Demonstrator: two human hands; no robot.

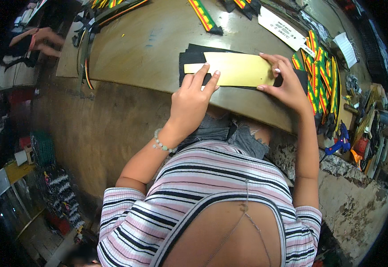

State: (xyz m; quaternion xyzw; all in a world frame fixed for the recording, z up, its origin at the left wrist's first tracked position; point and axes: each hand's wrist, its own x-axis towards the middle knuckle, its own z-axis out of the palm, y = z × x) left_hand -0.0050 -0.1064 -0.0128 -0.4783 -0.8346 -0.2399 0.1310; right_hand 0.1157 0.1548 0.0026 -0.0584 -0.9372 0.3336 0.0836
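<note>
A flat pale-yellow template [243, 69], narrower at its left end, lies on stacked pieces of black fabric [191, 58] near the table's front edge. Two fingertips of my left hand [189, 95] press on its narrow end and lower edge, the fingers apart and reaching forward. At the wide right end, my right hand [289, 84] spans the template, thumb at the lower edge and forefinger at the upper corner. Black fabric shows under that palm. The underside of the template is hidden.
Many green, yellow and red patterned strips [321, 73] are piled at the table's right side, beside a white tag [281, 29]. Black straps [85, 53] hang over the left edge. A blue glue gun [338, 140] sits at right. Another person's arm [47, 38] is at far left.
</note>
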